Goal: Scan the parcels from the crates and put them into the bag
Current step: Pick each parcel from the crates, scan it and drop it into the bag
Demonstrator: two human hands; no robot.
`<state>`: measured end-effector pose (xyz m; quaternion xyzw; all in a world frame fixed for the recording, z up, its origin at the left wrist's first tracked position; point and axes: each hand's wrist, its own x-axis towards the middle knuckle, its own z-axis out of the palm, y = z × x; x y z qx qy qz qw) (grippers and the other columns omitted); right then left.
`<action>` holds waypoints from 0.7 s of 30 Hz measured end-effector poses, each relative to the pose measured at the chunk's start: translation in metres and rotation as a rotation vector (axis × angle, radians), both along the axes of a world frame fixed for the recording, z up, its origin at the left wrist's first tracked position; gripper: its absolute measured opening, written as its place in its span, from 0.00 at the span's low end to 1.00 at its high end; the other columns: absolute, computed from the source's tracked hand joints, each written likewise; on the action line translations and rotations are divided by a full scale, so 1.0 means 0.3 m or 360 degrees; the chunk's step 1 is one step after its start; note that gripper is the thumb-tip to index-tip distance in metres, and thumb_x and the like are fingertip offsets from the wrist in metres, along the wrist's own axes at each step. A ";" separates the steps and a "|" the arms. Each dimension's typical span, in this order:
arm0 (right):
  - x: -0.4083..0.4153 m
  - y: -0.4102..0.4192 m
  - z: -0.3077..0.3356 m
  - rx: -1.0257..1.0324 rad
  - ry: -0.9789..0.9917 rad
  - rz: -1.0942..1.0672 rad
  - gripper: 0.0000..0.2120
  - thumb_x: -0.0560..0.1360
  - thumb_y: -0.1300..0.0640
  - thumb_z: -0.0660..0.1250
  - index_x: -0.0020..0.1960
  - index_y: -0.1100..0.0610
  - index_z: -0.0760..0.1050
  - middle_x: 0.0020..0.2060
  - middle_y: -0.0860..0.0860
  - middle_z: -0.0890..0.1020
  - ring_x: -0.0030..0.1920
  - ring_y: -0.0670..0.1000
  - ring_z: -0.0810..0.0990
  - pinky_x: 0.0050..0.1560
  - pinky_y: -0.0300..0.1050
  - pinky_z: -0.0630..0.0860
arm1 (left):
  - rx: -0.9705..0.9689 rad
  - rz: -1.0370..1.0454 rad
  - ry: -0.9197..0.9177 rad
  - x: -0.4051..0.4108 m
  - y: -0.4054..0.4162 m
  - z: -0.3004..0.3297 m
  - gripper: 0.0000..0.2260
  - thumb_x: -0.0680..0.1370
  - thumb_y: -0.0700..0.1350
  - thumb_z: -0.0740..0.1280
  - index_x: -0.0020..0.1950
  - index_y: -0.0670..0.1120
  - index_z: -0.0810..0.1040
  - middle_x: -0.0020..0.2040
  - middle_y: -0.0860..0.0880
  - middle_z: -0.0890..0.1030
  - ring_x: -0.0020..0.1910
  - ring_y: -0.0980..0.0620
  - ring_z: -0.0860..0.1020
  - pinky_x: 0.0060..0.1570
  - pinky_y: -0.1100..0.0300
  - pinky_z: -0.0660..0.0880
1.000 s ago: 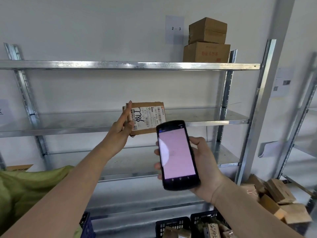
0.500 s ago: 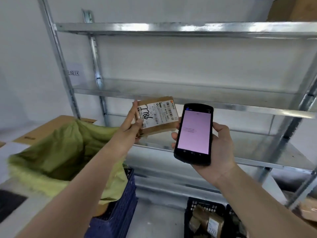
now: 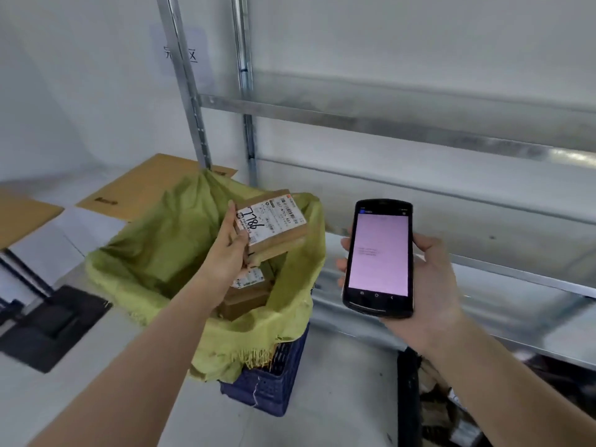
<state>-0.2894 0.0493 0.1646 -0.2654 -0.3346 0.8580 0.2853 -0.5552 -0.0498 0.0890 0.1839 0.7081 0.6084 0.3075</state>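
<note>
One small brown cardboard parcel (image 3: 274, 227), gripped by left hand (image 3: 230, 250), has swung from the shelf front to over the open yellow-green woven bag (image 3: 154, 240). Right hand (image 3: 429, 279) clasps black handheld scanner (image 3: 378, 258). Scan probably done; drop next.

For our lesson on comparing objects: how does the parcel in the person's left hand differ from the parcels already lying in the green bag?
The held parcel is up at the bag's mouth, gripped by the left hand; the parcels in the bag lie loose at the bottom. The held parcel's white label, handwritten 7786, shows in full; theirs are mostly hidden by the hand and the green bag. All are brown cardboard with white labels.
</note>
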 end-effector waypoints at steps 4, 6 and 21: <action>-0.093 0.002 -0.033 -0.0013 -0.0100 -0.0043 0.29 0.81 0.41 0.55 0.66 0.59 0.83 0.61 0.63 0.85 0.51 0.65 0.87 0.48 0.60 0.85 | -0.0080 0.0142 -0.0253 -0.128 -0.028 -0.100 0.27 0.89 0.49 0.58 0.79 0.76 0.53 0.73 0.57 0.75 0.68 0.45 0.78 0.65 0.39 0.78; -0.120 0.015 -0.042 -0.0012 -0.0148 -0.0081 0.30 0.82 0.41 0.54 0.66 0.59 0.84 0.62 0.62 0.85 0.51 0.64 0.87 0.47 0.59 0.85 | -0.0144 0.0157 -0.0267 -0.169 -0.026 -0.134 0.27 0.89 0.49 0.58 0.78 0.77 0.55 0.71 0.59 0.72 0.71 0.44 0.76 0.68 0.37 0.76; 0.182 0.121 -0.159 -0.0099 -0.0223 -0.0537 0.30 0.83 0.42 0.52 0.71 0.60 0.80 0.62 0.63 0.84 0.52 0.64 0.84 0.64 0.64 0.76 | -0.0262 -0.0613 0.0080 0.142 0.377 -0.114 0.15 0.88 0.48 0.59 0.74 0.54 0.73 0.58 0.54 0.79 0.53 0.55 0.78 0.49 0.60 0.76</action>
